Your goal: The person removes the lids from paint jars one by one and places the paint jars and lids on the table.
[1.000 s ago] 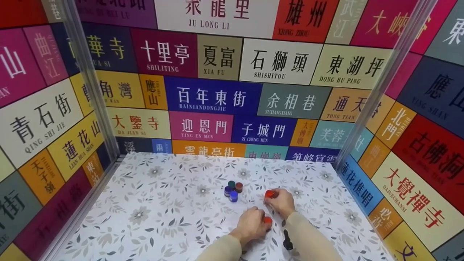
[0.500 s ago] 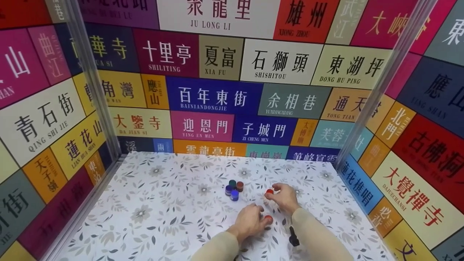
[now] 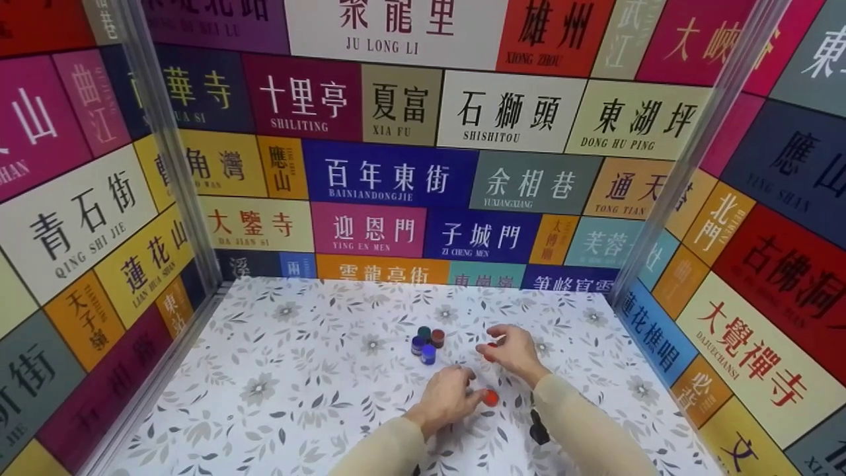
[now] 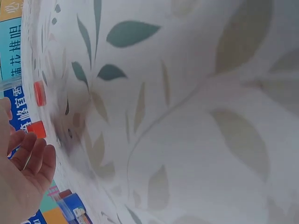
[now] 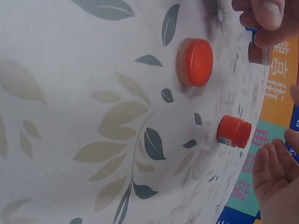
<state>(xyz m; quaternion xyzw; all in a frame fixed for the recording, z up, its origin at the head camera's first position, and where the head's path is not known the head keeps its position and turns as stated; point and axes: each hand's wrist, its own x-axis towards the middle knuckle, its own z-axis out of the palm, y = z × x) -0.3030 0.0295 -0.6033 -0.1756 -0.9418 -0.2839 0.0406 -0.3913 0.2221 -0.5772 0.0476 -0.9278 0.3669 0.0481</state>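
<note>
A red cap lies flat on the floral tabletop, just right of my left hand. That hand rests on the table with relaxed fingers and holds nothing. A small red jar sits a little farther back. My right hand hovers over the jar with spread fingers and does not touch it. Left of the right hand stands a tight cluster of small jars in blue, green and brown-red.
Walls covered in coloured sign panels close the table in at the back and on both sides, with metal posts at the corners. A small black object lies by my right sleeve.
My right hand has let go of the red piece it pinched and has opened above it. My left hand has drawn back slightly from the red cap, which now lies uncovered.
</note>
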